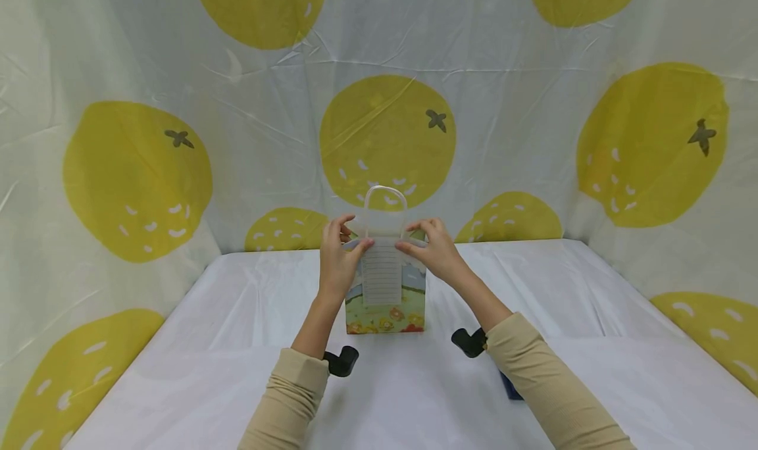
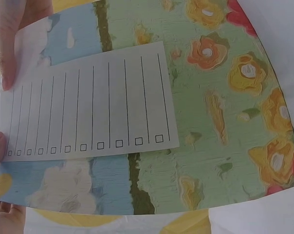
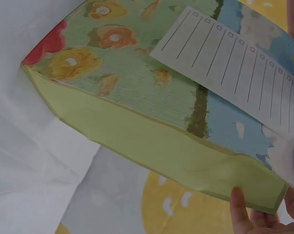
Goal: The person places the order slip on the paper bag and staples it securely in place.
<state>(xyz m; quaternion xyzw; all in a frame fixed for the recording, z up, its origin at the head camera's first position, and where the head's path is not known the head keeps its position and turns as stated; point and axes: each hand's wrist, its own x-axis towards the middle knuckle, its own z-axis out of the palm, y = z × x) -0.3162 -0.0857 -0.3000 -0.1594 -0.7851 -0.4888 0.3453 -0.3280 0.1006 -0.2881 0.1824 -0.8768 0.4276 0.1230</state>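
Observation:
A paper gift bag point(image 1: 385, 318) with a painted meadow, flowers and sky stands upright on the white-covered table. Its white handle point(image 1: 385, 188) loops up above the rim. Flat against its front is a white lined checklist sheet point(image 1: 381, 275) with small checkboxes along one edge, also plain in the left wrist view. My left hand point(image 1: 340, 259) pinches the sheet's upper left corner against the bag, thumb in front. My right hand point(image 1: 437, 251) does likewise at the upper right corner. In the right wrist view, fingertips point(image 3: 238, 200) touch the bag's green side panel point(image 3: 152, 146).
A dark blue flat object point(image 1: 510, 387) lies on the table point(image 1: 403, 397), partly hidden under the right forearm. Black wrist mounts point(image 1: 342, 361) stick out from both wrists. Behind and at the sides hangs a white curtain point(image 1: 497, 127) with large yellow fruit prints.

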